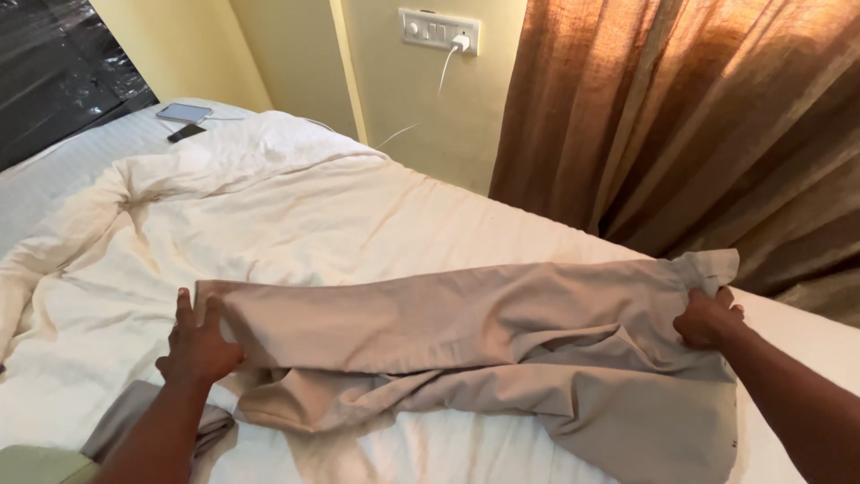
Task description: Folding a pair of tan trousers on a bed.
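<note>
Single view, worn on my head. It looks down and forward over the bed (pixel 376 215) from its near edge, close enough that my forearms enter from the bottom corners. It faces the far wall (pixel 394 81) and the brown curtain (pixel 681 116) at upper right.

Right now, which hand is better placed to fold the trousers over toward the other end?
Probably the right hand: it grips the waist end of the beige trousers bunched in its fingers, while the left hand only presses flat on the leg cuffs.
</note>
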